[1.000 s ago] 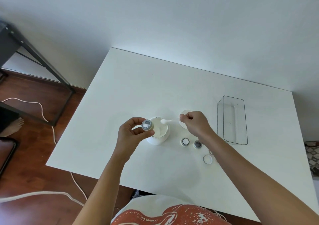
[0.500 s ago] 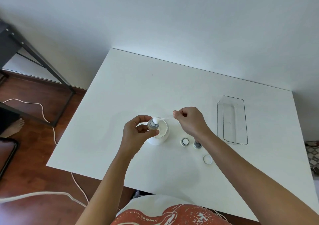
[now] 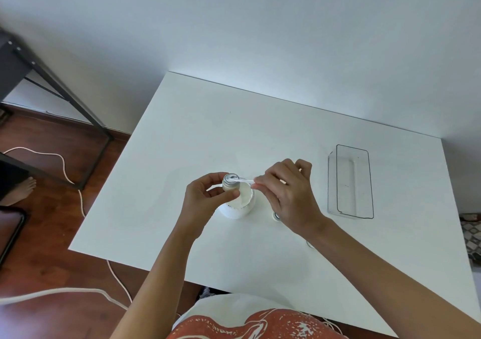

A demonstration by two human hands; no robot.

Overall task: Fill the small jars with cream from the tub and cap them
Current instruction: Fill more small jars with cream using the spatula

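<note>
Small jar point(image 3: 230, 182) held up above the open tub point(image 3: 238, 200) of white cream, mouth upward, pinched between thumb and curled fingers of the left hand point(image 3: 205, 198). White spatula point(image 3: 243, 181) laid across the jar's mouth, its tip in the opening, its other end pinched by thumb and forefinger of the right hand point(image 3: 289, 195), remaining fingers curled loosely above. Tub standing on the white tabletop point(image 3: 197, 141), directly below and slightly right of the jar, partly covered by the left hand. Just right of the tub, another little jar point(image 3: 276, 217) peeking out from under the right palm, mostly hidden. Further toward the near edge, a sliver of a round white cap point(image 3: 310, 245) showing beside the right forearm. Well apart to the right, a clear rectangular bin point(image 3: 350, 182) with a dark rim, standing on the tabletop. Beyond the tabletop's left edge, a wooden floor point(image 3: 52, 234) with a pale cable point(image 3: 73, 180) snaking across it, a dark metal frame point(image 3: 59, 86) against the wall, and a bare foot point(image 3: 22, 190) at the far left.
</note>
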